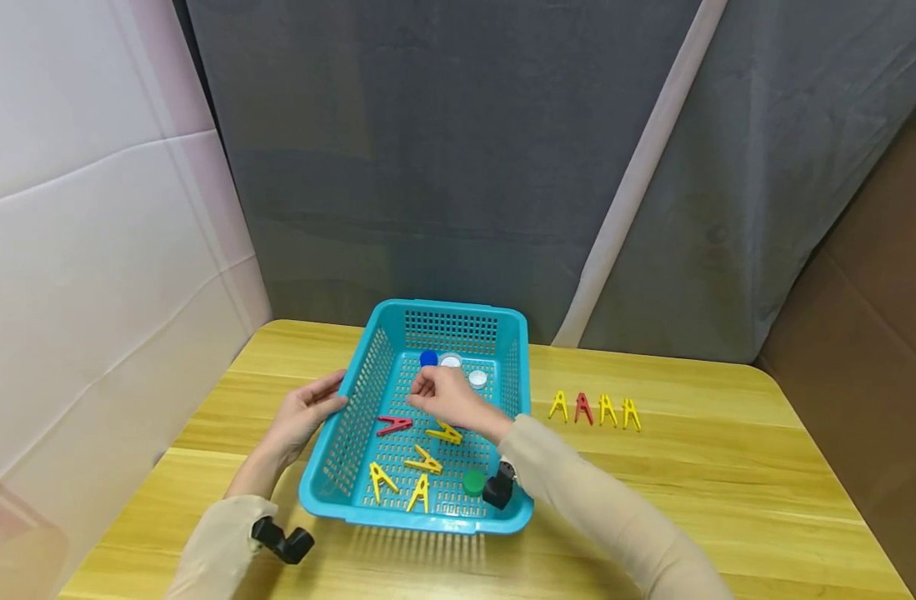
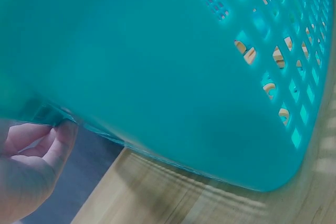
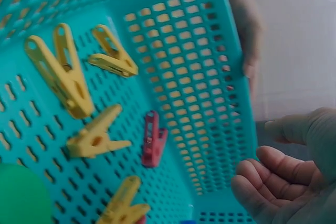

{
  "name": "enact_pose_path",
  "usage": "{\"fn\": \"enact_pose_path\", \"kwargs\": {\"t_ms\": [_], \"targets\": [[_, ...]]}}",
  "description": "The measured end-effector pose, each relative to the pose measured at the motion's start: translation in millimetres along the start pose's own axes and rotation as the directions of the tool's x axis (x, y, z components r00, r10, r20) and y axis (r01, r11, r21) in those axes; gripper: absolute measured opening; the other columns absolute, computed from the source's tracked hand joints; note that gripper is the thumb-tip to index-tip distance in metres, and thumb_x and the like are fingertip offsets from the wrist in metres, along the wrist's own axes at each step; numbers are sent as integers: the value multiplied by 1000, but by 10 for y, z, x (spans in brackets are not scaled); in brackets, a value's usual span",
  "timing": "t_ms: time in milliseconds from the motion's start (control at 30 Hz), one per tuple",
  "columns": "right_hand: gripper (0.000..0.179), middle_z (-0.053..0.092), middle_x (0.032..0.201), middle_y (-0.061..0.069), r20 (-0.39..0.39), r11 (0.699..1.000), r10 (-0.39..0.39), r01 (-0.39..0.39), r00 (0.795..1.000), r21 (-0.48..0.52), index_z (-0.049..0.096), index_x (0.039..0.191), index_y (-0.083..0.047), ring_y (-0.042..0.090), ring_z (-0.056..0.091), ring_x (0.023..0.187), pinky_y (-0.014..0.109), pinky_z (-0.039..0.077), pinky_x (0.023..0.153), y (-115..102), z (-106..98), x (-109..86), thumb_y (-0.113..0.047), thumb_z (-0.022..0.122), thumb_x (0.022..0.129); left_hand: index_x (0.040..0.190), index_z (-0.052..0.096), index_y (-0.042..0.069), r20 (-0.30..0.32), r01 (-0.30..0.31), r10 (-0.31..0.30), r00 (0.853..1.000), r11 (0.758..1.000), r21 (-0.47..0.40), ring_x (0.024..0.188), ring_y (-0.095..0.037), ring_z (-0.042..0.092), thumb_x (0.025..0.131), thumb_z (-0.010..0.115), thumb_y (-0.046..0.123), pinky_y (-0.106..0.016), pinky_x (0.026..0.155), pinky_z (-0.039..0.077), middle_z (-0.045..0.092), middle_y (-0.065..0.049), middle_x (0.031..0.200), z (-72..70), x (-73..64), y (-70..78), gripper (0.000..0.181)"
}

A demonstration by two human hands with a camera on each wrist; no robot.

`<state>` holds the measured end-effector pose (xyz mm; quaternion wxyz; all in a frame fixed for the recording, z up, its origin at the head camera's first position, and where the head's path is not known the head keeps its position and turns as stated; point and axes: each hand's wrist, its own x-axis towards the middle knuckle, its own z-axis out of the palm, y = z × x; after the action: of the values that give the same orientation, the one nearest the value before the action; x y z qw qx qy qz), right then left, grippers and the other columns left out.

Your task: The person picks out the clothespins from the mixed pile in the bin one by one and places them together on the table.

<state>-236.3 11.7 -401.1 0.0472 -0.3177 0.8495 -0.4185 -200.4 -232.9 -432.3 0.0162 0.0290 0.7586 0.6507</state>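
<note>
A turquoise plastic basket (image 1: 416, 522) with slotted walls stands on the table. My left hand (image 1: 300, 421) grips its left rim, and in the left wrist view the fingertips (image 2: 64, 132) meet the rim's edge. Over the middle of the basket hovers my right hand (image 1: 453, 396), its fingers loosely curled with nothing between them; the thumb stands apart in the right wrist view. Below it lie several yellow clothespins (image 1: 423, 461) and a red clothespin (image 1: 394, 426). Another bit of red shows partly under one yellow clothespin (image 3: 126, 203).
Inside the basket are also a green cap (image 1: 473, 482), a blue cap (image 1: 428, 358) and white caps (image 1: 478, 380). Right of it, yellow clothespins (image 1: 608, 411) and a red clothespin (image 1: 583, 408) form a row on the wooden table (image 1: 698, 483). A grey curtain (image 1: 442, 167) hangs behind.
</note>
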Motion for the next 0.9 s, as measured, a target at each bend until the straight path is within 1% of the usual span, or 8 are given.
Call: {"fn": "enact_pose_path", "kwargs": {"t_ms": [233,367,500,567,667,767,900], "targets": [[7,62,73,0,106,1000,30,-29,994,-11,64,82,-4,3,53,63,15,47,61,5,156,37,-9,69,83,139,33,-11,4,0,0,1000,1000,2,95,2,56,94,55,5,-16,78,50,44,-32,131,-3,6,2,53],[10,62,71,-1,167,1000,17,-17,986,-3,64,81,-4,2,53,61,15,47,58,-16,213,68,-12,71,82,139,33,-11,4,-3,3,1000,1000,8,95,2,55,93,56,7,-17,77,50,44,-32,131,-10,1,6,55],[14,62,71,-4,231,1000,14,-12,973,-11,65,81,-6,1,54,61,15,46,59,-23,284,85,-17,74,81,139,34,-11,5,0,0,1000,1000,5,94,3,56,93,57,8,-17,78,50,46,-30,129,-16,-6,6,55],[14,62,72,-5,263,1000,26,-26,964,-6,66,84,-6,1,54,62,15,47,60,-24,325,82,-18,74,81,139,34,-11,6,-2,2,1000,1000,3,93,3,56,93,57,8,-18,77,50,48,-28,128,-16,-7,3,55],[20,63,72,-5,313,999,41,-43,949,-2,66,90,-3,0,55,63,14,47,60,-10,395,78,-19,74,81,139,34,-11,6,-3,3,1000,1000,2,92,2,57,93,57,8,-18,77,51,50,-26,127,-12,-9,-3,55],[26,63,71,-3,350,999,33,-26,936,-26,66,93,1,-1,53,60,13,45,59,7,458,70,-20,76,80,138,36,-11,-3,0,0,1000,1000,-6,91,2,58,92,58,7,-19,77,51,51,-25,125,-3,-7,-7,54],[26,62,67,-5,379,998,16,10,925,-68,67,91,0,-2,51,57,12,43,58,20,517,65,-21,77,79,139,36,-10,-6,7,-7,1000,1000,-6,92,2,58,92,58,6,-19,77,51,52,-24,125,-4,-8,-10,54]]}}
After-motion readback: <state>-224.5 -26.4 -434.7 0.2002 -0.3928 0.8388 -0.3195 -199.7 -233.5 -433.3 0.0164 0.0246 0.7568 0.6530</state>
